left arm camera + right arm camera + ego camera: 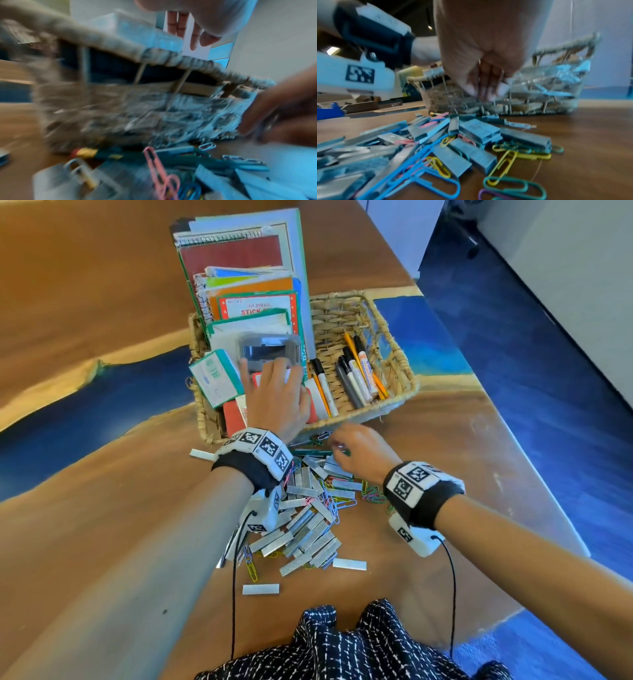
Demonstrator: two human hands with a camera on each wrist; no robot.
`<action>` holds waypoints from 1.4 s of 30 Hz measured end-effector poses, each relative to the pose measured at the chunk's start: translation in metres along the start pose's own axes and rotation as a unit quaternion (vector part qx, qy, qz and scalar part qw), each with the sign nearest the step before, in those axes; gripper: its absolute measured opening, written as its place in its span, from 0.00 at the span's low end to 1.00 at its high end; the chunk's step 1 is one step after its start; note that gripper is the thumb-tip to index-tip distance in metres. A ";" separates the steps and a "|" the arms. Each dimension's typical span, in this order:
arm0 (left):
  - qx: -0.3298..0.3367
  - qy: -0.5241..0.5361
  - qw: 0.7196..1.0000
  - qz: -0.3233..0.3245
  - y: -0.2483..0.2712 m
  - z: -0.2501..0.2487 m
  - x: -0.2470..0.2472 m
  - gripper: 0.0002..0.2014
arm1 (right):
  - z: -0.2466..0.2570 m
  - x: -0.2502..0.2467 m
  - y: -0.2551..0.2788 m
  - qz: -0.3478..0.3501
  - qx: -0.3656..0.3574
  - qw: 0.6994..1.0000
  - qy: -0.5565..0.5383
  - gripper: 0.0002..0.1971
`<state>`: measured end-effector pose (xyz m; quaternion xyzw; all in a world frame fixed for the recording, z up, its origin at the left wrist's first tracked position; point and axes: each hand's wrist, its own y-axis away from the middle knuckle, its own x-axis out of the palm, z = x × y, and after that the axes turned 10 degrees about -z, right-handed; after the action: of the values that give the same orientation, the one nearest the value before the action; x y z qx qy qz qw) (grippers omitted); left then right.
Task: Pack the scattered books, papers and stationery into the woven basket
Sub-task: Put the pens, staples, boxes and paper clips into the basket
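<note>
The woven basket point(404, 361) stands mid-table, with notebooks point(239, 268) upright in its left half and markers point(356, 371) lying in its right half. My left hand point(270, 371) reaches into the left half, fingers straight, and rests on a white and red pad below a clear box point(270, 350). My right hand point(342, 446) hovers just before the basket's front wall, its bunched fingertips point(484, 86) pinching a few paper clips. A heap of staple strips point(308, 529) and coloured paper clips point(371, 493) lies under both wrists. A green pencil point(308, 453) lies beside the basket.
A green-and-white box point(214, 378) leans at the basket's left edge. Single staple strips point(260, 589) lie apart near my body. The table's right edge point(513, 440) drops to blue carpet. The left wrist view is blurred, showing the basket point(120, 108) close up.
</note>
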<state>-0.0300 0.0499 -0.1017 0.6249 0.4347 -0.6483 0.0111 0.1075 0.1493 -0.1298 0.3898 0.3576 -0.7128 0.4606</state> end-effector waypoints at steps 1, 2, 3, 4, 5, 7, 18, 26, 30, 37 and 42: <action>0.024 0.008 1.000 0.011 -0.005 -0.004 0.001 0.16 | -0.002 0.005 -0.003 0.049 0.031 0.998 0.025 0.13; 0.043 0.013 0.998 0.038 -0.010 -0.009 0.002 0.15 | -0.002 0.008 -0.005 0.092 0.059 0.993 0.051 0.17; 0.057 0.014 0.996 0.073 -0.013 -0.013 0.004 0.16 | -0.002 0.010 -0.009 0.125 0.075 0.986 0.077 0.19; 0.068 0.016 0.992 0.107 -0.016 -0.016 0.006 0.17 | -0.003 0.012 -0.011 0.146 0.082 0.981 0.097 0.20; 0.082 0.015 0.988 0.132 -0.017 -0.018 0.008 0.17 | -0.003 0.014 -0.013 0.155 0.085 0.978 0.108 0.20; 0.106 0.002 0.978 0.178 -0.017 -0.017 0.012 0.17 | -0.006 0.016 -0.015 0.157 0.081 0.977 0.118 0.18; 0.076 0.006 0.971 0.226 -0.019 -0.016 0.016 0.17 | -0.016 -0.043 -0.011 0.008 0.169 0.951 -0.258 0.04; -0.066 0.335 0.906 0.249 -0.042 -0.033 -0.006 0.19 | -0.021 -0.098 -0.055 -0.163 0.206 0.890 -0.372 0.12; -0.101 0.363 0.892 0.250 -0.060 -0.048 -0.001 0.07 | -0.022 -0.117 -0.086 -0.217 0.173 0.887 -0.370 0.14; -0.240 0.369 0.881 0.176 -0.097 -0.052 0.029 0.11 | -0.029 -0.115 -0.106 -0.214 0.205 0.911 -0.286 0.07; -0.333 0.379 0.839 0.205 -0.115 -0.055 0.040 0.05 | -0.039 -0.086 -0.092 -0.026 0.221 0.965 -0.141 0.11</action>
<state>-0.0586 0.1748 -0.0623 0.8553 0.4567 -0.1601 0.1854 0.0540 0.2452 -0.0576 0.3683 0.1329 -0.8333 0.3903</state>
